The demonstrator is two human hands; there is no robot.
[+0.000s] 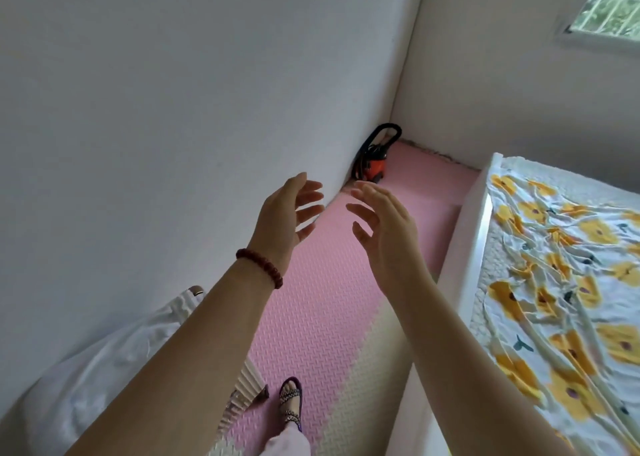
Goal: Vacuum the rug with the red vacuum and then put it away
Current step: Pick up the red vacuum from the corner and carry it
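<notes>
View from the head, looking down a narrow strip of floor to the left of the bed (464, 254). Farthest left of the bed, at the lower edge, a heap of white cloth (86, 386) lies against the plain white wall (173, 91). Left hand (285, 221): raised in the air, palm turned toward the bed, fingers spread and slightly bent, holding nothing; a bracelet of dark red beads (259, 268) circles its wrist. Below it, a foot in a braided sandal (291, 403) stands on the pink rug (311, 317), whose surface carries an embossed pattern; a cream strip (374, 369) of the same pattern runs along the rug's side nearer the bed. Red vacuum (375, 166): on the far end of the rug, in the room corner beyond the bed's far-left corner, against the wall and well apart from both hands; a black loop, probably its hose or handle, rises over the body, though it is too small to tell which. Right hand (389, 237): raised level with the left hand and near it without touching, palm turned away from the bed, fingers spread and loosely curved, empty. The bed has a white frame and a rumpled sheet (554, 282) printed with yellow flowers. Above and beyond the bed, a barred window (609, 5) shows green foliage
</notes>
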